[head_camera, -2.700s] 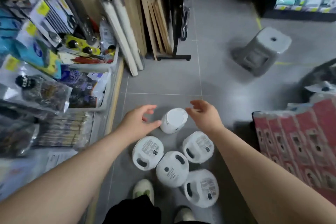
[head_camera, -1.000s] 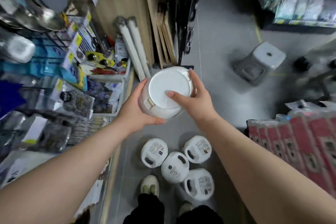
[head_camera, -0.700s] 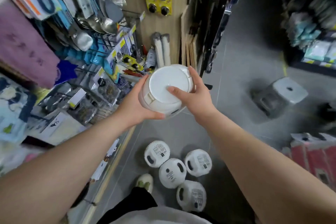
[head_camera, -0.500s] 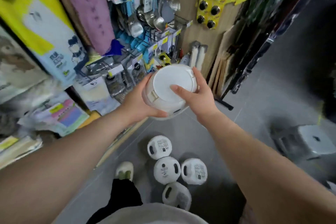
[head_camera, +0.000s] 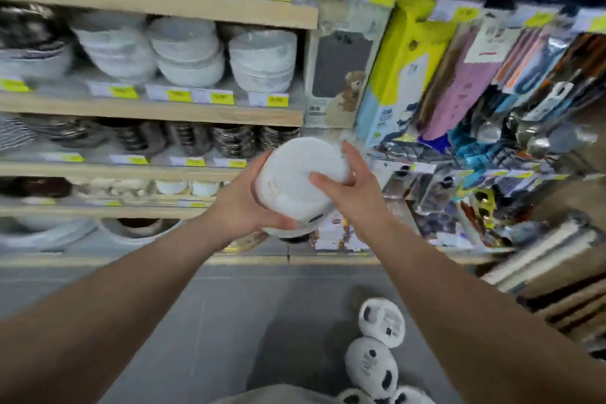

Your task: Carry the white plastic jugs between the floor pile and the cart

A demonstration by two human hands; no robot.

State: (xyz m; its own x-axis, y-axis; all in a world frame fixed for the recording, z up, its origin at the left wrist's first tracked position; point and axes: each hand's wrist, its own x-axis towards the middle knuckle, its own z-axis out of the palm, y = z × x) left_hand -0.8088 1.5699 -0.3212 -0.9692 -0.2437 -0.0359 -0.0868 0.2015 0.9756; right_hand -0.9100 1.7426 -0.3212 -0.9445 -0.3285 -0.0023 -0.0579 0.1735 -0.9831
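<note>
Stacked bowls (head_camera: 190, 56) on wooden shelves (head_camera: 154, 111)

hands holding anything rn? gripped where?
Yes: a white container, in both hands. Left hand cups its left side and underside; right hand grips the right side, thumb across its flat end.

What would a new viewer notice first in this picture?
First, the white round container held up at the centre, with the left hand under its side and the right hand gripping its top. Behind it, wooden shelves carry stacked bowls. More white containers lie on the grey floor, lower right.
</note>
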